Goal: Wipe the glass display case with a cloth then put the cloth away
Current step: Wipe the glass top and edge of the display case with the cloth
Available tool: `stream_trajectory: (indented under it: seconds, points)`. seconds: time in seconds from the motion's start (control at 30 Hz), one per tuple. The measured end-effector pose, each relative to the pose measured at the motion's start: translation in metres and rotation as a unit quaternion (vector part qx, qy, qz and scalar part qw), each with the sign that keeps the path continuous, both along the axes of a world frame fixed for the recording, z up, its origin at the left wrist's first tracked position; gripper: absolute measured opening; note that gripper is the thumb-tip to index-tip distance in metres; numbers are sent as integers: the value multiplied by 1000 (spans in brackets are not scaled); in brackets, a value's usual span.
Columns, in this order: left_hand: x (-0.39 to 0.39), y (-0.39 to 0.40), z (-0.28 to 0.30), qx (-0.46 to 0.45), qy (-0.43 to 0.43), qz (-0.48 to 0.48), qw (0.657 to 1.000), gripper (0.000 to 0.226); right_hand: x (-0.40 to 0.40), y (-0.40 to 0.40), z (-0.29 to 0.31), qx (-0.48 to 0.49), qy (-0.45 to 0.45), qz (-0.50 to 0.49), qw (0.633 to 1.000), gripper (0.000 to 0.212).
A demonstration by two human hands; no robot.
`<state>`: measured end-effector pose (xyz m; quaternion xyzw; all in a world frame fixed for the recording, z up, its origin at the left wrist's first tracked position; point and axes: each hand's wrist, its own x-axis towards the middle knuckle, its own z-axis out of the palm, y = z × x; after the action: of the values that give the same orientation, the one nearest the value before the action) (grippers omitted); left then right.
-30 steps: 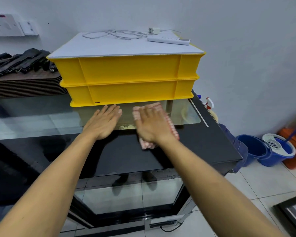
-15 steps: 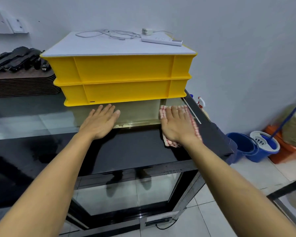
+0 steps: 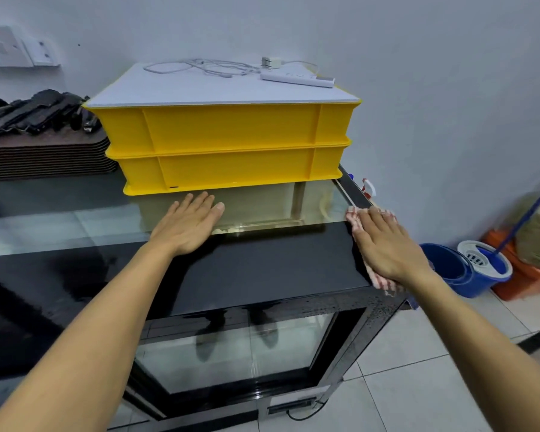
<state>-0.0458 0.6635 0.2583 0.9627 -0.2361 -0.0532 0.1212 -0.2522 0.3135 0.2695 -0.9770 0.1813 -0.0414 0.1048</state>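
While flat, hand (image 3: 387,247) covers cloth (image 3: 379,280).

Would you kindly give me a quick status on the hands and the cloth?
Left hand flat on case top, empty. Right hand pressing cloth flat at the right edge. Yellow crates cover the back of the top.

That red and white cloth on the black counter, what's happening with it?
A person is wiping the top of the glass display case. Their right hand presses the cloth flat at the right edge of the top, fingers straight. Their left hand rests flat on the top nearby, just in front of two stacked yellow crates. The cloth has not been put away yet.
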Motion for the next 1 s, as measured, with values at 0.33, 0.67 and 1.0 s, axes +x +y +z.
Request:
stream_trajectory:
  seconds: [0.33,0.67,1.0]
  points:
    - [1,0,0,13,-4,-7,1000,71,26,220,-3,22,-31,219,975,68]
    - [-4,-2,4,3,0,-1,1000,78,-13,7,-1,-5,25,-19,999,69]
    - [-3,1,4,-8,6,-6,1000,69,54,161,0,3,11,177,984,61]
